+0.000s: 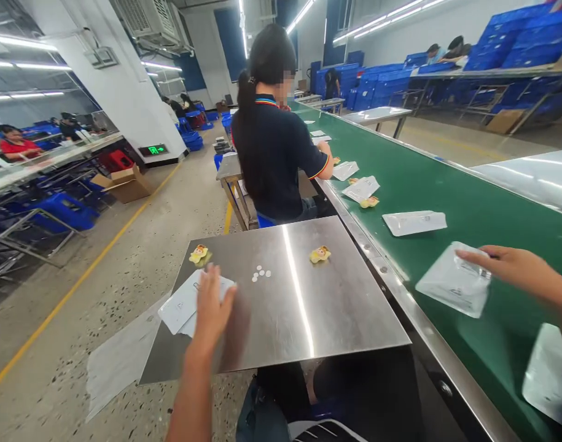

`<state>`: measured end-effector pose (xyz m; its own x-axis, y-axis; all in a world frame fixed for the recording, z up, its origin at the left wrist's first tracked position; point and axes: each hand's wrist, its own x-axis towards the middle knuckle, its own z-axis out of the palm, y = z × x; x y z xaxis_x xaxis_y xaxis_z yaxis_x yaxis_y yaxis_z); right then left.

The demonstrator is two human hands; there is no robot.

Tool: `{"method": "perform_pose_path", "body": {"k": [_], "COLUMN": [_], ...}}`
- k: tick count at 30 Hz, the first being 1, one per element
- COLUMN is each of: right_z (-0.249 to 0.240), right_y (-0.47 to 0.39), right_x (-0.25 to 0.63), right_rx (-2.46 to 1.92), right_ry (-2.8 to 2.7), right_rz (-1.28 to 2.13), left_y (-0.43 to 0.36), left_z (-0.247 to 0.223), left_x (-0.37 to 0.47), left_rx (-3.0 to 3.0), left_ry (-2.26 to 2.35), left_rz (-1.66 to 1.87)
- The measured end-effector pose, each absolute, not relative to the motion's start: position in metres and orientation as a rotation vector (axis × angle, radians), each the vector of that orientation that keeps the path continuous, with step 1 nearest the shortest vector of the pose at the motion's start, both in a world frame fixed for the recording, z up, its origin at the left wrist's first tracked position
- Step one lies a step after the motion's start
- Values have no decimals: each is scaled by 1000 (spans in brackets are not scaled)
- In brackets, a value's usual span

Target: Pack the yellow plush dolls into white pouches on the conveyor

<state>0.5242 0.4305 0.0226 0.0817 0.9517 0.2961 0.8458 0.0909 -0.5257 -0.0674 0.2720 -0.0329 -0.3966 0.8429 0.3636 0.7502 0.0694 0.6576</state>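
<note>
My left hand (211, 313), fingers spread, rests on or just above some flat white printed packets (179, 307) at the left of the steel table (271, 325). Over the green conveyor belt, my right hand (506, 264) pinches the edge of a white plastic pouch (453, 285). Whether that pouch touches the belt I cannot tell. A small yellow figure-shaped piece (199, 255) lies beyond my left hand, and a similar yellow piece (320, 254) is near the table's far right corner. Several small white discs (261, 273) lie between them.
The green belt (469, 190) runs along my right, carrying more pouches (414, 222) and a yellow piece (370, 202). A co-worker in a dark shirt (276, 153) sits ahead of my table. A translucent sheet (119, 356) hangs off the left edge.
</note>
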Motion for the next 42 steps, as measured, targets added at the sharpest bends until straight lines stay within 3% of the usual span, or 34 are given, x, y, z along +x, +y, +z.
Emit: {"method": "perform_pose_path", "body": {"k": [3,6,9,16,19,24,29,34,38,42], "right_z": [11,17,25,16,15,17,7,-35,-62,-61], "right_y": [454,444,416,347,318,283,323,386,385,355], "right_x": [549,495,388,171,134,122,108,126,164,191], "right_rx": [-2054,-1818,-1454,-575,-276,16,-111,-775,-866,-999], "right_ry": [-1555,-1645,-1843,-2369,-2573,-2935,-2839,-2725,-2760,-2743], "right_rz": [31,-230,-232,189,193,230,471,98,-73,-22], "left_y": [259,250,244,216,185,150,164,172,172,180], "left_z": [-70,-93,-98,-66,-40,-23,-58,-81,-78,-68], "left_x": [-138,-157,-147,-108,-82,-53,-47,-45,-47,-41], "left_rx": [1600,1692,1783,1782,1555,924,853,278,32,64], "left_ry": [2542,2531,2528,2252,1859,1472,1489,1410,1322,1255], "left_rz": [893,873,977,1327,1398,1101,1150,1494,1622,1639]}}
